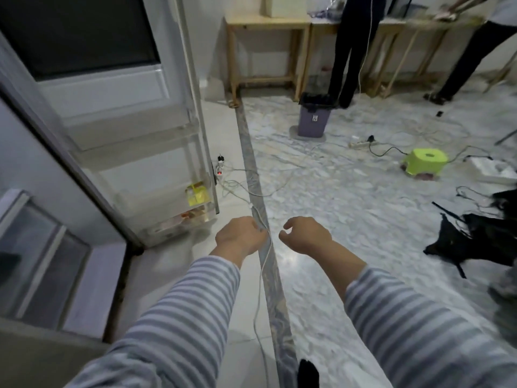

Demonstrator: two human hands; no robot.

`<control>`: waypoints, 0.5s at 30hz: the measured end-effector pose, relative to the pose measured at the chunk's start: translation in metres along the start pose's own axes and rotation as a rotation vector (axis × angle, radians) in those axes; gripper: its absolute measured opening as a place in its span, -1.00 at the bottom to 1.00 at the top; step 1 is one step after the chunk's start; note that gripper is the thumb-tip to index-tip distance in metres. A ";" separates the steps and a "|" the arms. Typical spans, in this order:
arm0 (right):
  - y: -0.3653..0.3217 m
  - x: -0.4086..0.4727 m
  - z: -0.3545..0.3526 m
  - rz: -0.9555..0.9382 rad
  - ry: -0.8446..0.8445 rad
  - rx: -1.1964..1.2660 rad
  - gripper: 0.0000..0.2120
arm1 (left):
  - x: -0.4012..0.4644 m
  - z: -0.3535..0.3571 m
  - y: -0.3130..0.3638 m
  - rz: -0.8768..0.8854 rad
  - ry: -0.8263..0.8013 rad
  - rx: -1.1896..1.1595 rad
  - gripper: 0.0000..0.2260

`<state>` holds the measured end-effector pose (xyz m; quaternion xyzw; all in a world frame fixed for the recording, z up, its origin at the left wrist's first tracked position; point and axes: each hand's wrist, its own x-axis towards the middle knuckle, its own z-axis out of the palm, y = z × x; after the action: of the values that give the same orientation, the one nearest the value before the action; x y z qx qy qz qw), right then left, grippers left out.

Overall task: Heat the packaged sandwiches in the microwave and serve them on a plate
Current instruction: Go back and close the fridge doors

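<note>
Left of the hands: open refrigerator door (117,113), white, inner shelves facing out. Lowest door shelf (179,224), just left of and beyond the left hand: packaged items, blurred, possibly the sandwiches; identity cannot be confirmed. One shelf higher: yellow-green carton (198,195).

Left hand (240,238): held out over the floor, fingers loosely curled, nothing held. White cable (261,275) on the floor beneath, running between both hands along the dark floor strip (272,289).

Right hand (306,237): near the left hand, apart from it, thumb and fingers curved and parted, nothing held. Striped sleeves (414,326) on both arms.

Beyond the hands: purple waste bin (312,121) with black liner, wooden surface (268,22) behind it. Far right of the right hand: power strip (362,144), green stool (425,161), black fabric (475,239) on the marble floor (349,205).
</note>
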<state>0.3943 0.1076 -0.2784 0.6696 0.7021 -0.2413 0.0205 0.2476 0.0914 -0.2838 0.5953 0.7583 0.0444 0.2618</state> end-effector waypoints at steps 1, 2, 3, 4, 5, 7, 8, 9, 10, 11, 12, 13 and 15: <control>0.010 0.015 -0.014 -0.018 -0.014 -0.024 -0.68 | 0.013 0.000 0.016 -0.023 0.000 -0.017 -0.74; 0.019 0.030 -0.028 -0.039 -0.024 -0.052 -0.67 | 0.025 0.000 0.031 -0.050 0.002 -0.038 -0.74; 0.027 0.045 -0.041 -0.061 -0.028 -0.078 -0.66 | 0.038 0.000 0.045 -0.074 0.009 -0.056 -0.75; 0.034 0.061 -0.053 -0.078 -0.027 -0.098 -0.65 | 0.051 0.000 0.057 -0.095 0.021 -0.071 -0.75; 0.040 0.076 -0.063 -0.095 -0.026 -0.111 -0.64 | 0.063 -0.002 0.068 -0.113 0.029 -0.081 -0.75; 0.048 0.105 -0.079 -0.126 -0.042 -0.117 -0.63 | 0.086 -0.007 0.086 -0.146 0.033 -0.099 -0.78; 0.050 0.120 -0.086 -0.142 -0.054 -0.120 -0.64 | 0.097 -0.009 0.092 -0.159 0.037 -0.104 -0.80; 0.050 0.135 -0.090 -0.157 -0.064 -0.126 -0.64 | 0.109 -0.012 0.097 -0.172 0.043 -0.108 -0.82; 0.050 0.150 -0.095 -0.173 -0.070 -0.130 -0.64 | 0.122 -0.016 0.101 -0.182 0.059 -0.113 -0.82; 0.048 0.167 -0.099 -0.191 -0.072 -0.131 -0.64 | 0.135 -0.020 0.104 -0.194 0.079 -0.121 -0.81; 0.045 0.184 -0.102 -0.211 -0.070 -0.130 -0.63 | 0.150 -0.025 0.106 -0.209 0.099 -0.126 -0.77; 0.042 0.202 -0.106 -0.229 -0.073 -0.130 -0.64 | 0.165 -0.030 0.108 -0.223 0.110 -0.126 -0.73; 0.032 0.238 -0.114 -0.273 -0.080 -0.154 -0.63 | 0.195 -0.043 0.111 -0.242 0.129 -0.122 -0.66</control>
<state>0.4337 0.3706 -0.2712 0.5542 0.8017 -0.2139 0.0665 0.2960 0.3139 -0.2720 0.4787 0.8356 0.0968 0.2514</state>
